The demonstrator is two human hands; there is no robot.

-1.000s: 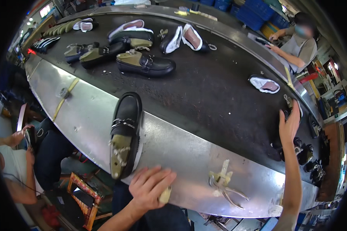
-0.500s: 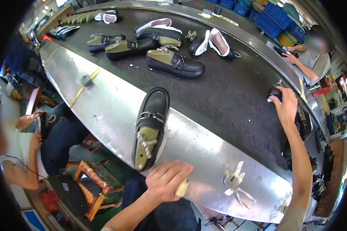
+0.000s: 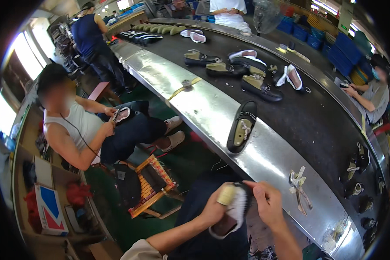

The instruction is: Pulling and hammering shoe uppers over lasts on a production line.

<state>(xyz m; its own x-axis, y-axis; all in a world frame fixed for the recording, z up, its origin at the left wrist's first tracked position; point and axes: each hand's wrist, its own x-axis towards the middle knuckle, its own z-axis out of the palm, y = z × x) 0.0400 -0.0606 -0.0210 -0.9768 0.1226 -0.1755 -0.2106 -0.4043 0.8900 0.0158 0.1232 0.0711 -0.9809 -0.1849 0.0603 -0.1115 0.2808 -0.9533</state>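
Over my lap, a black shoe upper with white lining (image 3: 235, 213) is held between both hands. My left hand (image 3: 214, 209) is closed on its left side, with a pale yellow wrap on the thumb. At its upper right edge, my right hand (image 3: 268, 203) grips the black part with thumb and fingers. A black loafer (image 3: 245, 113) with an olive last inside stands on the metal table edge ahead of my hands. Pincers (image 3: 302, 197) with pale wrapping lie on that metal edge to the right of my hands.
Several black shoes (image 3: 262, 90) and olive lasts (image 3: 171, 30) sit on the dark belt (image 3: 307, 125); more shoes (image 3: 355, 167) line its right end. A seated co-worker (image 3: 76, 125) handles a shoe at left, near a woven stool (image 3: 154, 182). Another person (image 3: 370, 93) sits across the belt.
My right hand has come back from the far right of the belt to my lap with a black shoe upper. My left hand has left the metal edge and holds it too. The view has swung left.
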